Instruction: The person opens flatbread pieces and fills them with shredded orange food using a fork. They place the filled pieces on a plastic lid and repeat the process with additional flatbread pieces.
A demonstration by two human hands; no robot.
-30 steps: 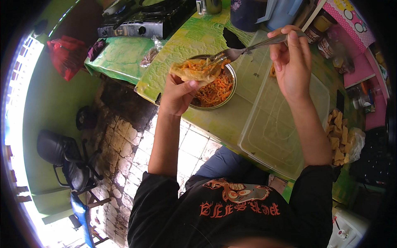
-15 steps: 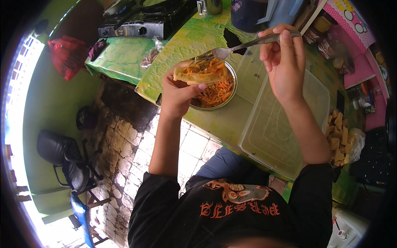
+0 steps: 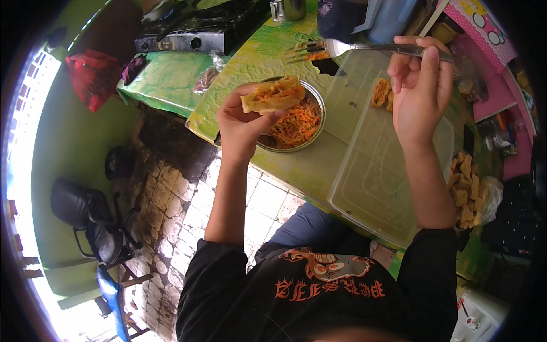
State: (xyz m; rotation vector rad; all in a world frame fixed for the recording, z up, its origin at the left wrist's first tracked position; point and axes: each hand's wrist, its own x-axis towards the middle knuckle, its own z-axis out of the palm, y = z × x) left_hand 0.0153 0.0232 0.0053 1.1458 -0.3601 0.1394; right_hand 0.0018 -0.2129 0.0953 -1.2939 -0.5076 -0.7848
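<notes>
Green and yellow colours cover the table (image 3: 268, 48). My left fingers (image 3: 266, 121) pinch a stuffed snack (image 3: 273, 97) over the round bowl (image 3: 324, 111) of orange shreds (image 3: 296, 130). My right fingers (image 3: 431, 61) grip a fork (image 3: 364, 47). More stuffed snacks (image 3: 380, 92) sit near my right hand, by the clear plastic tray (image 3: 376, 176).

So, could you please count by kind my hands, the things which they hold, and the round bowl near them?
Hands: 2 (left hand, right hand)
Fork: 1
Filled food piece: 1
Round bowl: 1
Total: 5
</notes>
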